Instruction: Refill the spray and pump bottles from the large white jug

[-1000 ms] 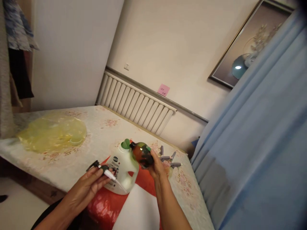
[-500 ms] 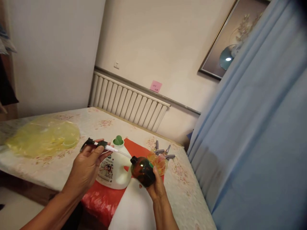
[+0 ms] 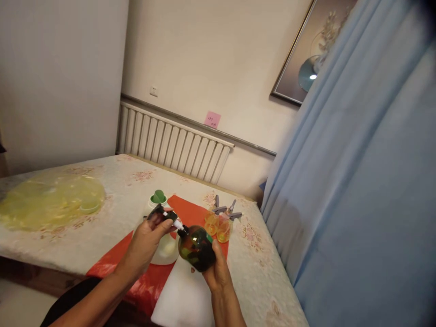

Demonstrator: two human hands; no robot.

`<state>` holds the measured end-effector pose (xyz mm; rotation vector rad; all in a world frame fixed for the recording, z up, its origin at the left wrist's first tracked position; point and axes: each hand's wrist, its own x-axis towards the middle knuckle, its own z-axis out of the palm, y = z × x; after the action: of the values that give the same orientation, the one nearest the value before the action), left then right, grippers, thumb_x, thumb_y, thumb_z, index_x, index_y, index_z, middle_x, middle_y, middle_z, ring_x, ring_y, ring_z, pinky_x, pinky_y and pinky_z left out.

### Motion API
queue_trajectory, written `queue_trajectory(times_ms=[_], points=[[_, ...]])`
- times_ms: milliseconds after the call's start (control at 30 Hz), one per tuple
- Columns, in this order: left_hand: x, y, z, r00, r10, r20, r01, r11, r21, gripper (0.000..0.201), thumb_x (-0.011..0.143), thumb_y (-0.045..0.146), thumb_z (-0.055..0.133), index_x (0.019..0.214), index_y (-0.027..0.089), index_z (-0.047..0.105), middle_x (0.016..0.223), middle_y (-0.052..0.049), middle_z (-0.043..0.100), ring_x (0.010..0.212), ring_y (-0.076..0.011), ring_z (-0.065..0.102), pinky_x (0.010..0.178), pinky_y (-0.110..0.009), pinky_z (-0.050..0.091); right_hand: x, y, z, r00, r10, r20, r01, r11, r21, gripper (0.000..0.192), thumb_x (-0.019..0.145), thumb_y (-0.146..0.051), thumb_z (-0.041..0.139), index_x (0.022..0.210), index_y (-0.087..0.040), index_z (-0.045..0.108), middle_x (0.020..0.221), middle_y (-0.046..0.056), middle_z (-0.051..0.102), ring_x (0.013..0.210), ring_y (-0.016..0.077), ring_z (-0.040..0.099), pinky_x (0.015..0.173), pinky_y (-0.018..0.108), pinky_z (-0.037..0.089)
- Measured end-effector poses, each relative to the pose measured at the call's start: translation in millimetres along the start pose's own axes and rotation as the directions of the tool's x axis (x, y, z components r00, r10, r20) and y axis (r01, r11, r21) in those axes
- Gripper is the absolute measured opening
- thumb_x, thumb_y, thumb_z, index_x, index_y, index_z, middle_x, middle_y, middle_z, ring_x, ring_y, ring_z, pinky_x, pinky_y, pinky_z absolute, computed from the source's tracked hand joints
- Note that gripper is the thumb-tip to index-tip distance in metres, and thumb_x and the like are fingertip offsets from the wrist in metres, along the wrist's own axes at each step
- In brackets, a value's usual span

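Observation:
My left hand (image 3: 153, 234) is closed on a black-and-white pump head (image 3: 170, 216), whose white lower part meets the neck of a dark amber bottle (image 3: 196, 247). The bottle is tilted, its mouth turned up and left toward the pump. My right hand (image 3: 220, 270) grips the bottle around its base. Behind my left hand stands a white jug (image 3: 166, 250) with a green cap (image 3: 158, 197) in its top opening; my hand hides much of it. Under the jug lies a red plastic sheet (image 3: 189, 206), and a white cloth or pad (image 3: 185, 295) is below the bottle.
Several small orange bottles (image 3: 223, 230) with grey tops stand to the right on the red sheet. A yellow plastic bag (image 3: 51, 200) lies at left on the flowered tablecloth (image 3: 262, 272). A radiator (image 3: 170, 141) runs along the wall; a blue curtain (image 3: 357, 181) hangs at right.
My left hand has moved right and down, bringing the pump head to the bottle's neck. Its thin tube, visible before between pump and bottle, is now out of sight. The camera has shifted slightly.

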<state>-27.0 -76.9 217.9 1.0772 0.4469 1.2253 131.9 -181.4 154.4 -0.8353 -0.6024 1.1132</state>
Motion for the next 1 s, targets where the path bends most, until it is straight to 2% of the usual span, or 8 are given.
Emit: queue_trajectory(times_ms=[100,233,500,700,800,933,1000], points=[[-2,-8,6.6,0.998,-0.052,0.034,0.051,0.998,0.044,0.044,0.064,0.032,0.08,0.103,0.016,0.068,0.1,-0.007,0.075,0.099,-0.0287,0.067,0.084,-0.037,0.054,-4,3,3,1.0,-0.012,-0.007,0.012,0.998,0.061,0.054,0.079,-0.061,0.061,0.11,-0.018,0.068,0.1,0.012,0.073,0.075,0.0251,0.07,0.045,0.029,0.051],[-4,-17,8.1,0.986,-0.133,0.1,0.121,0.986,0.112,0.04,0.06,0.032,0.081,0.097,0.019,0.072,0.098,-0.006,0.077,0.108,-0.0323,0.065,0.09,-0.037,0.05,-7,6,4,0.999,-0.025,-0.027,0.028,0.993,0.118,0.056,0.079,-0.06,0.063,0.111,-0.015,0.068,0.096,0.013,0.074,0.072,0.0245,0.069,0.042,0.027,0.05],[-4,-18,3.1,0.939,-0.241,0.245,0.219,0.969,0.115,0.043,0.066,0.034,0.079,0.106,0.021,0.07,0.107,-0.007,0.075,0.107,-0.0313,0.064,0.091,-0.035,0.046,-14,15,8,0.998,0.059,-0.012,-0.054,0.964,0.26,0.057,0.079,-0.063,0.061,0.108,-0.015,0.069,0.095,0.013,0.074,0.076,0.0253,0.07,0.04,0.026,0.051],[-1,-23,5.1,0.945,-0.241,0.221,0.203,0.962,0.182,0.043,0.069,0.038,0.077,0.108,0.02,0.07,0.1,-0.004,0.074,0.097,-0.0273,0.063,0.083,-0.031,0.043,-18,26,5,0.99,0.102,-0.093,-0.066,0.941,0.331,0.05,0.083,-0.063,0.057,0.099,-0.017,0.07,0.088,0.011,0.074,0.067,0.0227,0.069,0.039,0.027,0.051],[3,-27,7.9,0.938,-0.246,0.245,0.214,0.965,0.152,0.041,0.067,0.034,0.078,0.105,0.02,0.071,0.099,-0.005,0.074,0.098,-0.0275,0.064,0.087,-0.032,0.043,-19,28,2,0.987,0.127,-0.103,-0.084,0.935,0.345,0.054,0.085,-0.064,0.053,0.099,-0.015,0.07,0.087,0.012,0.074,0.066,0.0229,0.069,0.039,0.027,0.051],[3,-29,10.9,0.905,-0.296,0.304,0.279,0.955,0.098,0.043,0.068,0.034,0.077,0.108,0.018,0.069,0.099,-0.007,0.074,0.102,-0.0286,0.064,0.093,-0.034,0.041,-20,30,0,0.984,0.156,-0.087,-0.115,0.926,0.359,0.061,0.088,-0.067,0.043,0.099,-0.013,0.069,0.084,0.014,0.074,0.067,0.0234,0.069,0.039,0.027,0.049],[2,-29,12.0,0.916,-0.279,0.289,0.254,0.959,0.123,0.043,0.07,0.036,0.076,0.109,0.018,0.068,0.1,-0.006,0.074,0.102,-0.0276,0.064,0.093,-0.034,0.041,-21,31,0,0.983,0.155,-0.096,-0.109,0.923,0.368,0.061,0.089,-0.066,0.041,0.1,-0.012,0.069,0.084,0.014,0.074,0.067,0.0237,0.069,0.04,0.027,0.049]])
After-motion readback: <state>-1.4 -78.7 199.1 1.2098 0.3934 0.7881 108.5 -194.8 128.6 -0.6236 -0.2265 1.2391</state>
